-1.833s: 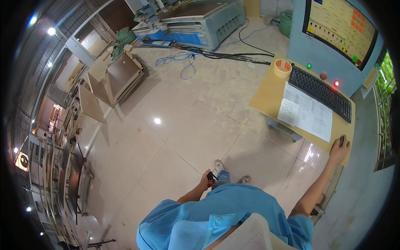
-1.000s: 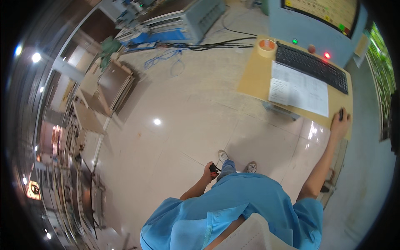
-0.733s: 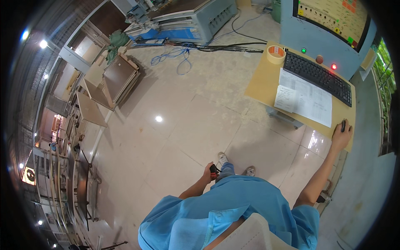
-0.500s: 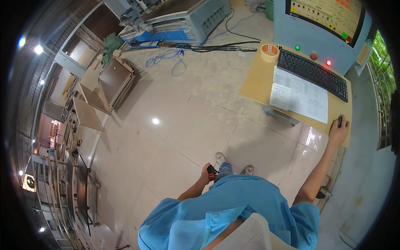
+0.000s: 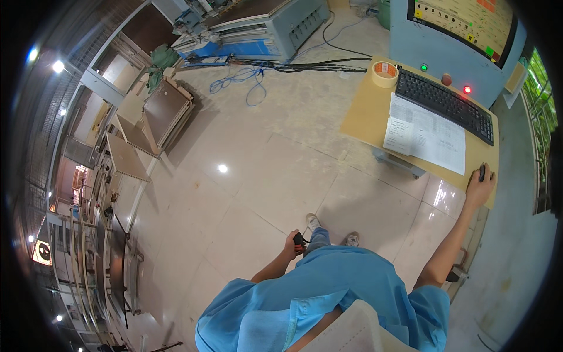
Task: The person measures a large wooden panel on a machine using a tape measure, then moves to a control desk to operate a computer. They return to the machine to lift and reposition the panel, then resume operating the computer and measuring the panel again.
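Note:
At the right edge of a tan desk board (image 5: pixel 359 117), my right hand (image 5: pixel 480 189) is closed over a black computer mouse (image 5: pixel 482 171). My left hand (image 5: pixel 291 243) hangs low beside my body, fingers wrapped round a small black and orange-red handheld device (image 5: pixel 299 241) whose exact kind I cannot make out. Beyond the mouse lies a black keyboard (image 5: pixel 444 105), with printed sheets (image 5: pixel 437 136) in front of it. A roll of tape (image 5: pixel 385 75) sits at the keyboard's left end. Above the desk, a lit monitor (image 5: pixel 469 23) is set in a blue-grey cabinet (image 5: pixel 410 50).
Black cables and a looped blue hose (image 5: pixel 256 88) run over the floor. A large blue-grey machine (image 5: pixel 296 29) stands at the back. Brown panels (image 5: pixel 167 111) lean at the left, near a metal rack (image 5: pixel 120 270). A barred window (image 5: pixel 539 100) is at far right.
The whole view has shifted slightly, so the desk and machine appear a little further right and lower. Both hands keep their holds, with no clear movement of the mouse on the desk.

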Action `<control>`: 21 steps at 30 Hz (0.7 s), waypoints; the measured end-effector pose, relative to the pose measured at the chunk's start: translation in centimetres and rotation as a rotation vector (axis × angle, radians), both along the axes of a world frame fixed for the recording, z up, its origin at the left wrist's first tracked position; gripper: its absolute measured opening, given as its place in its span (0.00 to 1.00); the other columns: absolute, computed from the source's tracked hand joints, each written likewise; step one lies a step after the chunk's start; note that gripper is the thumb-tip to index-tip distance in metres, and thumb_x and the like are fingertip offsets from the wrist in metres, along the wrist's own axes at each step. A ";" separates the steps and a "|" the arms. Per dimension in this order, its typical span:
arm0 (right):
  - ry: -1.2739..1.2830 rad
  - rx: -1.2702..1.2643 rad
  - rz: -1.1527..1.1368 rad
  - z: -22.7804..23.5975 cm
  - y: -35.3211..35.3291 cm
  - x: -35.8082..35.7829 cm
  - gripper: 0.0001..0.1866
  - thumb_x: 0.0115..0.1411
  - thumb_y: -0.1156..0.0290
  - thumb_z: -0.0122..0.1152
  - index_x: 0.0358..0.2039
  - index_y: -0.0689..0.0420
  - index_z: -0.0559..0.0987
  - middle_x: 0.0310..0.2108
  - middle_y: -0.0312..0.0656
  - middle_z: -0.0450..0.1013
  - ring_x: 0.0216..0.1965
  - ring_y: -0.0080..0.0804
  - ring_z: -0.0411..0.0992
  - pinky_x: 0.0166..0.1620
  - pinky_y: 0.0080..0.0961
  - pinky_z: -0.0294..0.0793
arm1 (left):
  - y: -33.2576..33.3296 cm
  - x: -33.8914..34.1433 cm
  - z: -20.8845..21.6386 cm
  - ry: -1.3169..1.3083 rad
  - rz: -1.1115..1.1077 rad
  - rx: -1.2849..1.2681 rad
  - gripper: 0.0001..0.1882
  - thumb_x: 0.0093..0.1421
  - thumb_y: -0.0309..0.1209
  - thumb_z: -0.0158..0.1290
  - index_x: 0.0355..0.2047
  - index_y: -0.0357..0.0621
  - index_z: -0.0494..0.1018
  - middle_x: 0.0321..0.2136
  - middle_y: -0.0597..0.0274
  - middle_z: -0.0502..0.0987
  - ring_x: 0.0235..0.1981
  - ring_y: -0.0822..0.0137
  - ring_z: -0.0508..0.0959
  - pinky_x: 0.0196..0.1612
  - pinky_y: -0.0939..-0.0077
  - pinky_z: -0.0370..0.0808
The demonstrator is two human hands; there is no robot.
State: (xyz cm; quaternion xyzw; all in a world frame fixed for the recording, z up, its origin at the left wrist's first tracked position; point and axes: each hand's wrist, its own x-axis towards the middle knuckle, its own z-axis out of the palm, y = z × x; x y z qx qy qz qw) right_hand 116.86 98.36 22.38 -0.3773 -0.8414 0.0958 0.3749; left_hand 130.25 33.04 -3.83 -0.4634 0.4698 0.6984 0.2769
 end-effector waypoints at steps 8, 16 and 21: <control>-0.009 0.024 0.023 -0.1 0.3 0.1 0.24 0.62 0.60 0.59 0.60 0.44 0.77 0.65 0.57 0.65 0.62 0.57 0.67 0.59 0.46 0.71 | 0.5 0.2 0.6 -0.035 0.048 -0.044 0.28 0.56 0.62 0.56 0.38 0.50 0.72 0.25 0.57 0.76 0.25 0.55 0.78 0.32 0.57 0.79; 0.010 0.027 0.014 -0.6 0.5 -0.1 0.25 0.62 0.60 0.59 0.60 0.42 0.77 0.64 0.57 0.65 0.62 0.56 0.67 0.59 0.46 0.71 | 0.3 0.4 0.3 0.016 0.028 -0.010 0.28 0.56 0.62 0.55 0.37 0.51 0.72 0.25 0.57 0.76 0.25 0.56 0.78 0.32 0.58 0.79; -0.021 0.021 0.000 -0.4 0.5 0.0 0.25 0.62 0.60 0.59 0.61 0.42 0.77 0.64 0.57 0.65 0.62 0.56 0.67 0.60 0.46 0.71 | 0.2 0.5 0.1 0.037 0.017 0.004 0.27 0.56 0.63 0.56 0.36 0.52 0.73 0.26 0.58 0.77 0.26 0.56 0.78 0.32 0.59 0.79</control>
